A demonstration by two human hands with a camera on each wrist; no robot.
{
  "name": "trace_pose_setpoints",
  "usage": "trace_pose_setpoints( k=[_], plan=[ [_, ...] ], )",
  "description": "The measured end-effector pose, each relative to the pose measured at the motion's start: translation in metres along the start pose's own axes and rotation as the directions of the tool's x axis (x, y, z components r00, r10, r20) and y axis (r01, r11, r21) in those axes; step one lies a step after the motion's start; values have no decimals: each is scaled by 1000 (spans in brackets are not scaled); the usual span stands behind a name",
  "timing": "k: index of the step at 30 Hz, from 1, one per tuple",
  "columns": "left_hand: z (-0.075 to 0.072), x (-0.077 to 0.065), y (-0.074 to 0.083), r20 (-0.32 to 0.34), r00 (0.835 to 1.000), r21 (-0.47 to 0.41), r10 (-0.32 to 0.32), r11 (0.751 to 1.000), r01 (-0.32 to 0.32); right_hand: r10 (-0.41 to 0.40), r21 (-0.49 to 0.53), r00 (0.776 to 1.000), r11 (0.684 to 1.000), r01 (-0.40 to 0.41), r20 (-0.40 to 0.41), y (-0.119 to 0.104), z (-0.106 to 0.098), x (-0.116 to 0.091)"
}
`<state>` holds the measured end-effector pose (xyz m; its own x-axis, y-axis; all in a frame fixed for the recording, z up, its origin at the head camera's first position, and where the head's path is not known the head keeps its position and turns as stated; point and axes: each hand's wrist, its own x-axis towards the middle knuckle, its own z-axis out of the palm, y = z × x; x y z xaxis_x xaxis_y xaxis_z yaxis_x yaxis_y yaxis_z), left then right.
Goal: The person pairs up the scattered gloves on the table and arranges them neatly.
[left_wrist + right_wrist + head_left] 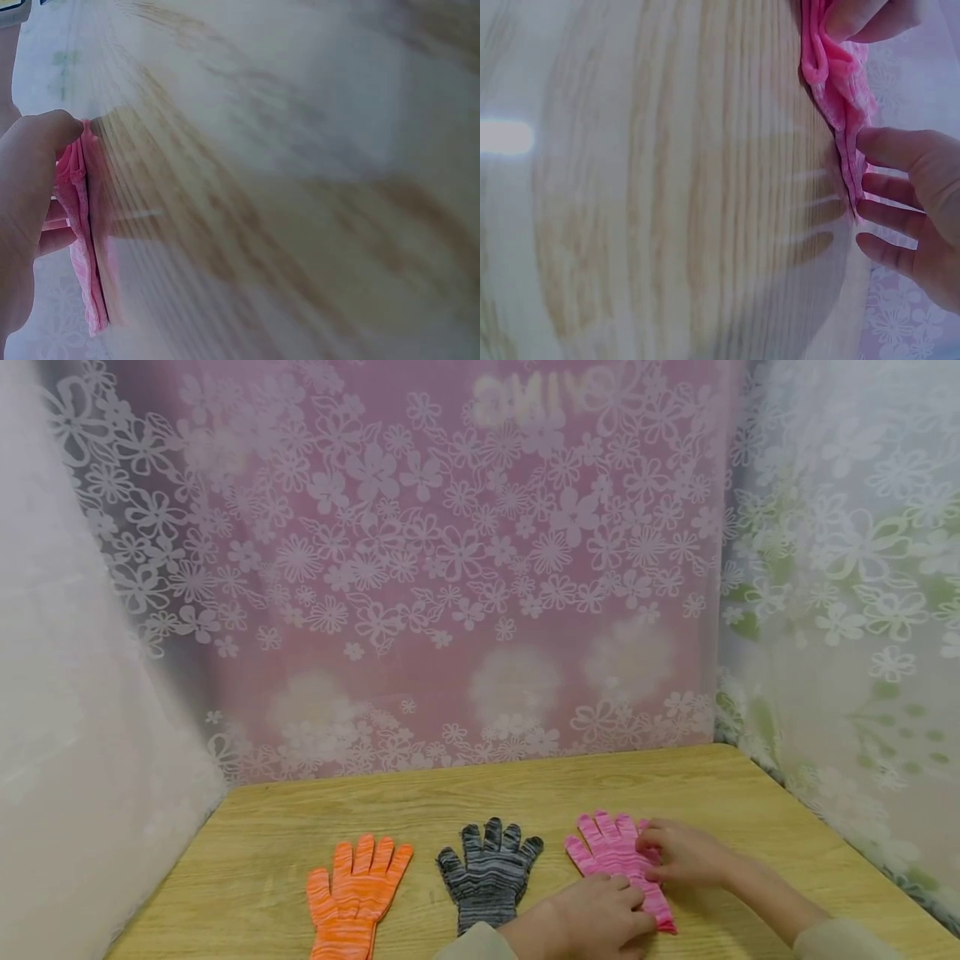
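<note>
A pink knitted glove lies on the table with its fingers pointing away and its cuff toward the near right. My left hand rests over its lower part near the cuff; in the left wrist view the thumb touches the fabric. On the glove's right edge, the fingertips of my right hand touch it by the little finger and palm side. The right wrist view shows the pink cloth slightly bunched beside the left hand, with the right hand's fingers spread along the edge.
A grey-black knitted glove lies flat left of the pink one. Farther left is an orange knitted glove. The wooden table is bounded by a flower-patterned curtain behind and further sheeting at both sides.
</note>
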<state>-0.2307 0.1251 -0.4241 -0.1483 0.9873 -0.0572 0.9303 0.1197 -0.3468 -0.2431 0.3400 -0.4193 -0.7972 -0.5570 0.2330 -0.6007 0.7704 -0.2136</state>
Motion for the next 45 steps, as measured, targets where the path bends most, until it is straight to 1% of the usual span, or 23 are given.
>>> trace_pose_setpoints(
  k=[1,4,8,9,11,12,15,16,18,22,28,33,38,39,45],
  plan=[
    [0,0,0,2,1000,-4,0,1000,0,17,7,1000,1000,-17,12,-1,-1,0],
    [-1,0,-1,11,1000,-16,0,1000,0,35,-13,999,999,-34,16,-3,-1,0],
    [-2,-1,-1,13,1000,-13,-4,1000,5,34,-21,999,999,-34,12,-2,-2,1],
    [-2,-1,-1,13,1000,-9,-4,1000,5,46,-15,999,999,-46,12,-1,-3,1],
    [-3,-1,0,13,1000,-4,-4,1000,5,93,3,996,996,-93,6,1,-6,1],
    [-3,-1,0,15,1000,-2,-5,1000,5,137,10,991,991,-137,2,1,-7,1],
    [-3,-1,0,26,1000,-7,-4,1000,4,256,1,966,967,-256,-40,4,-12,3],
    [-3,-1,0,27,1000,-9,-5,1000,5,284,-7,957,959,-284,-57,5,-13,4],
    [-3,-1,0,30,1000,-9,-6,1000,6,312,-32,946,948,-316,-86,6,-14,7],
    [-4,-2,0,25,1000,3,-9,1000,9,299,-83,947,947,-309,-119,10,-13,15],
    [-4,-3,0,-3,1000,46,0,999,0,300,-144,947,938,-314,-112,19,-1,24],
    [-3,-2,1,2,1000,52,-4,999,4,274,-199,948,932,-304,-164,24,7,25],
    [-3,0,1,28,1000,28,-2,1000,2,273,-200,938,928,-315,-212,25,10,24],
    [-2,0,0,32,999,21,-3,1000,3,266,-204,939,929,-310,-216,25,10,25],
    [0,1,0,27,1000,16,-8,1000,7,262,-226,945,925,-304,-198,25,12,26]
  ],
)
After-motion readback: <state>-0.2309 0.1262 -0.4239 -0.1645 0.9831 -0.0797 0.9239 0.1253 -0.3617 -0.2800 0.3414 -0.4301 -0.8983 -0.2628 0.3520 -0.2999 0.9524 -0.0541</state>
